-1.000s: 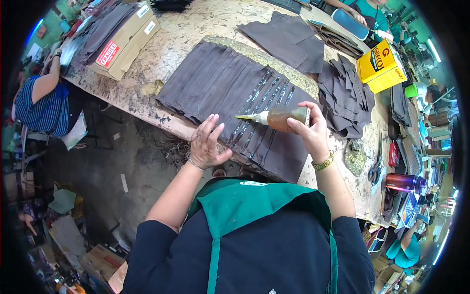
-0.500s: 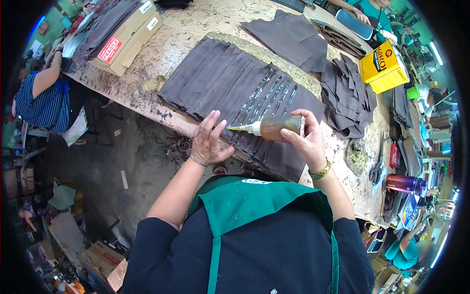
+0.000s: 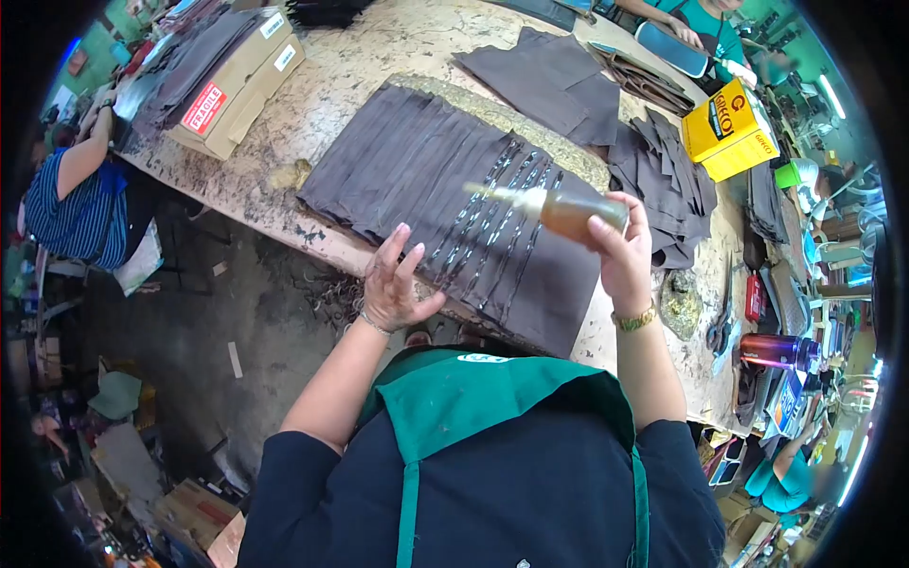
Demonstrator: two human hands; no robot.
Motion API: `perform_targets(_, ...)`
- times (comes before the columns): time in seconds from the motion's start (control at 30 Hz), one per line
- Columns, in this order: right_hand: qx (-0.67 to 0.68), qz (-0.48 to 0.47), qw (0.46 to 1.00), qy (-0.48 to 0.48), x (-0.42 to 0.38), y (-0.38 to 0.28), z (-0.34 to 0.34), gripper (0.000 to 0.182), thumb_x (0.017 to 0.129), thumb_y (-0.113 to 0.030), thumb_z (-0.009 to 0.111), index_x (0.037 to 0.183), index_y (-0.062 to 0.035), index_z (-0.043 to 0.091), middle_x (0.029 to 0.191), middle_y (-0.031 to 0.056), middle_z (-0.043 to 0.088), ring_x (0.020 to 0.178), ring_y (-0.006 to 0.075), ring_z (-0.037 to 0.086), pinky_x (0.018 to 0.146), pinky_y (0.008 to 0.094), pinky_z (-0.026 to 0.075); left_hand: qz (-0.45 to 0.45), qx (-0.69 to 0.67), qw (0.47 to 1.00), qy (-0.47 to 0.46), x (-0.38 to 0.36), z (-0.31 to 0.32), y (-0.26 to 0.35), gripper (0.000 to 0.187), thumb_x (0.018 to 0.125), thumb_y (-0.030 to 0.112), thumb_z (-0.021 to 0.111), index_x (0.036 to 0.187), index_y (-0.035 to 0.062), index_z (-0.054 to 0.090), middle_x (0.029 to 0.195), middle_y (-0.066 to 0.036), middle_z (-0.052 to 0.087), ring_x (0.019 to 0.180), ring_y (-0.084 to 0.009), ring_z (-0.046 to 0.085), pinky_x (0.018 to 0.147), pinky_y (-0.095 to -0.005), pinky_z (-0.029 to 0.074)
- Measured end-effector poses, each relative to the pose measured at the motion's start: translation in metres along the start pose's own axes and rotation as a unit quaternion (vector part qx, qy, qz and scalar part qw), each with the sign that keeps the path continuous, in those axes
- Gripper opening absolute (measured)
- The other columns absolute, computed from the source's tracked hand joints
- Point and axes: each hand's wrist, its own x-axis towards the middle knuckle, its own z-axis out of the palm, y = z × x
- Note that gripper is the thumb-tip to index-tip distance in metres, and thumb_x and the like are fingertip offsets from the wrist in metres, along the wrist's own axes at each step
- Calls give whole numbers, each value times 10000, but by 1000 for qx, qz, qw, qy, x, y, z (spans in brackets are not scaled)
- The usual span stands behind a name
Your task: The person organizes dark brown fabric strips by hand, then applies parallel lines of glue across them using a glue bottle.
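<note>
In my right hand (image 3: pixel 627 251) is a glue bottle (image 3: pixel 579 220), tilted on its side with its pale nozzle pointing left over the work. Motion blurs the nozzle. Below it lies a row of overlapping dark brown leather pieces (image 3: pixel 379 151), fanned out across the table. Several wet, shiny lines of glue (image 3: pixel 494 222) run across the pieces toward the right end of the row. My left hand (image 3: pixel 396 287) has its fingers spread at the near edge of the leather, holding nothing.
More dark leather sheets (image 3: pixel 544 80) and a loose pile (image 3: pixel 663 185) lie beyond. A yellow can (image 3: pixel 729 131) stands at the right, with scissors (image 3: pixel 721 327) and a purple tumbler (image 3: pixel 778 352) nearer. A cardboard box (image 3: pixel 237 90) sits at the left. Co-workers (image 3: pixel 76 204) are around the table.
My right hand has lifted the glue bottle up and to the right, its nozzle leaving the near edge of the leather. My left hand stays at that edge, fingers spread.
</note>
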Motion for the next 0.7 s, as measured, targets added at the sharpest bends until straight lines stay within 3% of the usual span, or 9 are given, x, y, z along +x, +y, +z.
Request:
perform_targets(0.07, 29, -49, 998, 41, 16, 2, -9, 374, 758, -55, 640, 1067, -78, 431, 901, 21, 542, 767, 97, 550, 621, 227, 472, 0, -14, 1000, 1, 0, 1, 0, 727, 609, 300, 674, 1221, 84, 348, 1268, -200, 352, 1116, -375, 427, 886, -436, 407)
perform_targets(0.2, 4, -60, 994, 92, 39, 15, -23, 384, 749, -55, 659, 1053, -72, 425, 944, 40, 536, 799, 100, 550, 646, 225, 482, -3, -3, 1000, -7, -1, 1, 0, 725, 612, 307, 670, 1223, 85, 347, 1266, -199, 355, 1108, -370, 436, 873, -440, 413)
perform_targets(0.23, -24, -77, 992, 98, 45, 20, -24, 375, 754, -100, 656, 1054, -102, 430, 910, 14, 536, 742, 89, 544, 574, 220, 455, -6, -2, 1000, -13, 0, 1, 0, 725, 612, 306, 670, 1223, 85, 347, 1266, -198, 355, 1104, -370, 439, 873, -440, 414)
perform_targets(0.33, -18, -56, 993, 102, 53, 24, -21, 398, 734, -70, 680, 1040, -76, 425, 939, 41, 534, 791, 95, 546, 643, 227, 489, -8, 0, 1000, -20, 0, 0, 0, 726, 609, 303, 671, 1222, 85, 348, 1268, -197, 355, 1099, -368, 443, 872, -438, 416)
perform_targets(0.57, -76, -58, 989, 117, 69, 33, -20, 396, 735, -68, 681, 1031, -77, 419, 920, 31, 535, 768, 85, 543, 603, 205, 471, -9, 6, 1000, -20, 0, 0, 0, 718, 605, 304, 671, 1213, 84, 360, 1267, -194, 357, 1095, -363, 447, 866, -430, 424)
perform_targets(0.7, -42, -61, 991, 108, 68, 29, -13, 386, 736, -56, 678, 1026, -77, 423, 912, 34, 536, 766, 82, 538, 607, 200, 469, -5, 9, 1000, -16, 0, 1, 0, 716, 608, 316, 668, 1212, 82, 362, 1264, -193, 361, 1091, -359, 452, 865, -425, 426)
